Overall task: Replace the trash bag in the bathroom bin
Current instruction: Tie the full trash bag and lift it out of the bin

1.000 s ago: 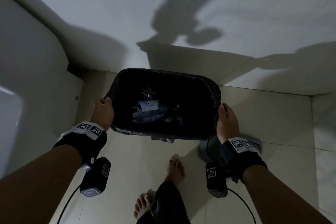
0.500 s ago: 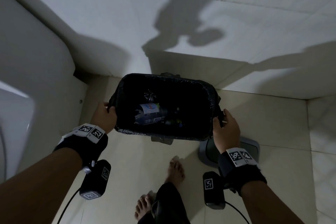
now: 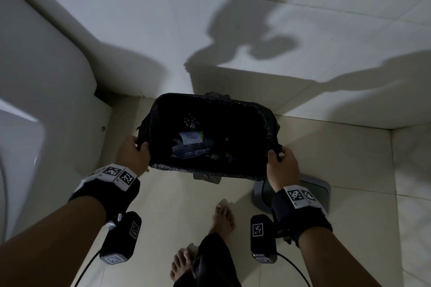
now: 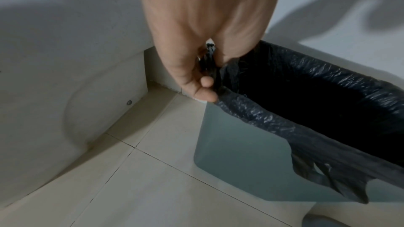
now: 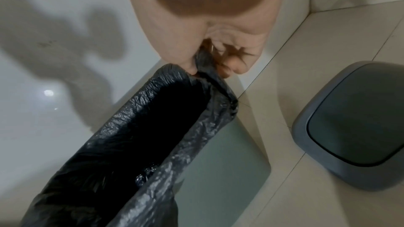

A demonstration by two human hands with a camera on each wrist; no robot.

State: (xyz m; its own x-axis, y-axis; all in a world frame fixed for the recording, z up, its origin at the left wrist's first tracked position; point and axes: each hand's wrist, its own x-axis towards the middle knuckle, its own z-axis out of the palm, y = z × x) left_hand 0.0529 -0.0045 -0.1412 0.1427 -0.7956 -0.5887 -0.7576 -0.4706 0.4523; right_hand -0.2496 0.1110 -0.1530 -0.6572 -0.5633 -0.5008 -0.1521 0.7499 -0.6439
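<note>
Now both hands are on the black trash bag (image 3: 210, 105) that lines the bin (image 4: 240, 153): the left hand (image 3: 133, 155) pinches a gathered fold at the bag's left edge, the right hand (image 3: 283, 163) pinches a twist of plastic at its right edge. The bin stands on the tiled floor (image 3: 163, 205) by the wall. Inside lies a crushed bottle (image 3: 190, 144); its label shows the letters "ale", the rest unreadable. Beside the right hand, the grey bin lid (image 5: 354, 127) lies on the floor.
</note>
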